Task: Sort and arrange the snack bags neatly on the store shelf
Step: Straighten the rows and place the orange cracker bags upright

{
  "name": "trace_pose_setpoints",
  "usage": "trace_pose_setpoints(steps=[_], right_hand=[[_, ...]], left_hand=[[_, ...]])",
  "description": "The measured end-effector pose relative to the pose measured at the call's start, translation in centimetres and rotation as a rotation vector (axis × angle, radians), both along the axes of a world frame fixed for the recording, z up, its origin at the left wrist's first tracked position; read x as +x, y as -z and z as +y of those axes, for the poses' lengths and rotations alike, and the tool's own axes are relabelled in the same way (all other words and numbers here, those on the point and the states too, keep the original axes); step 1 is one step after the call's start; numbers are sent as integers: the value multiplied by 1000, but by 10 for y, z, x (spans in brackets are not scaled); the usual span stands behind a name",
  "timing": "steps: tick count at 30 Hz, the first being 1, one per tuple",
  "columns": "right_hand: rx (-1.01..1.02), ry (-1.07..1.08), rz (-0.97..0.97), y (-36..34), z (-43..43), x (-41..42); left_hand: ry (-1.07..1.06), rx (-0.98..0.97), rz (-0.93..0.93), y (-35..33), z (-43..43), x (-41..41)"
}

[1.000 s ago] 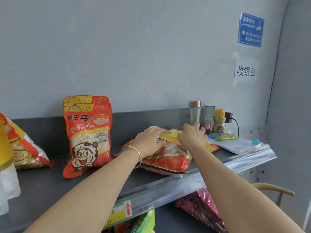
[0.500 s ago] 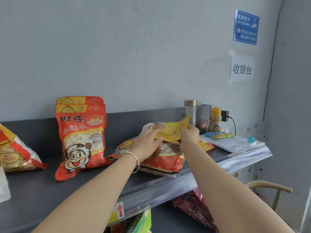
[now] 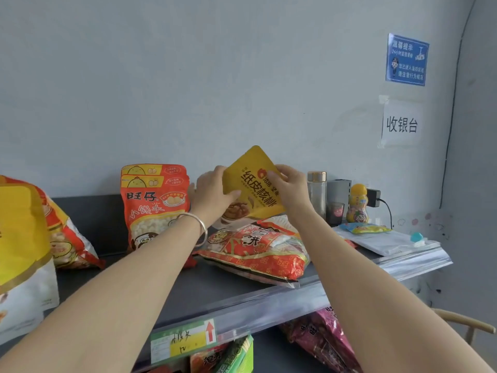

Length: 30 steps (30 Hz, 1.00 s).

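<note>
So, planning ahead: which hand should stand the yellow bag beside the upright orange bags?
Probably left: the left hand pinches the yellow bag nearest the orange bags; the right hand holds its far side.

wall (image 3: pixel 188 76) pale grey | blue sign (image 3: pixel 406 60) | wooden chair (image 3: pixel 468 325) lower right

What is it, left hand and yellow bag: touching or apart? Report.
Touching. The head view shows the left hand pinching the yellow bag at its left edge, thumb laid across its front.
</note>
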State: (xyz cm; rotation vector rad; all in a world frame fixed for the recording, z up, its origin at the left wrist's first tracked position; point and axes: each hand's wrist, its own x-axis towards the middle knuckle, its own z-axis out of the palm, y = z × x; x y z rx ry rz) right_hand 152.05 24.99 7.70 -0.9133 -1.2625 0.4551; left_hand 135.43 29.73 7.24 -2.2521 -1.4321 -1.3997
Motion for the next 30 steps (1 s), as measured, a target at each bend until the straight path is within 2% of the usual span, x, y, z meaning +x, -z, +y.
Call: trace_pose_setpoints(steps=[2,6,9,12,14,17,25,30], right_hand=[[31,44,-33,-5,0,-9],[112,122,10,-4,4,-28],[-52,-50,69,9,10,-49],[-212,-238,7,31,13,-77],[-232,-293,82,41,15,-96],[-232,-261,182,46,18,-121],[-153,-47,291,48,7,-191],[-160,-69,365,61,-15,-235]], left_hand=[[123,-19,-166,-1,-7,-9],[45,122,-484,-2,-16,-29],[68,119,-738,1,-25,-44],[123,63,-810,9,-33,-62],[108,18,-813,15,-39,-75],[99,-20,-762,19,-49,-91],[-50,282,-329,30,-85,-138],[-161,376,-171,43,-116,-192]])
